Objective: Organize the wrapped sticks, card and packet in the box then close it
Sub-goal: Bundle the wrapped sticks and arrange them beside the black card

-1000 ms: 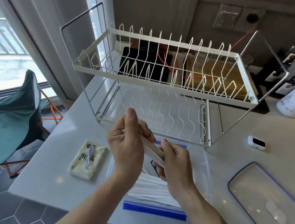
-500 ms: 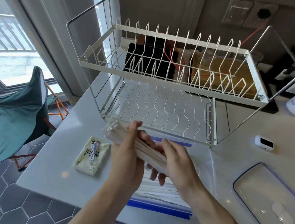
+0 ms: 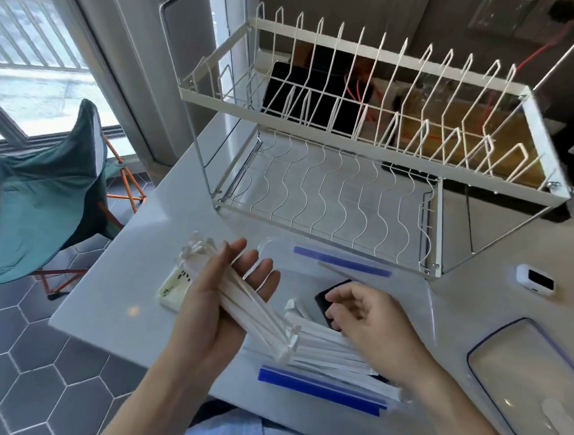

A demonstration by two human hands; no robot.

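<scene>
Roughly midway — left hand [image 3: 213,311] pins wrapped sticks [image 3: 257,314] under its thumb above the box [image 3: 320,388]; right hand [image 3: 373,320], loosely curled, empty, nears the card [image 3: 324,297] inside. Packet [image 3: 174,292] waits at nine o'clock, lid [image 3: 519,383] off at three

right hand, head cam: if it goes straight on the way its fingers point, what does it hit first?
The card, lying in the box. The right hand points left at it, with its fingertips just short of the card's edge or on it; depth is unclear. The sticks lie below that line.
</scene>
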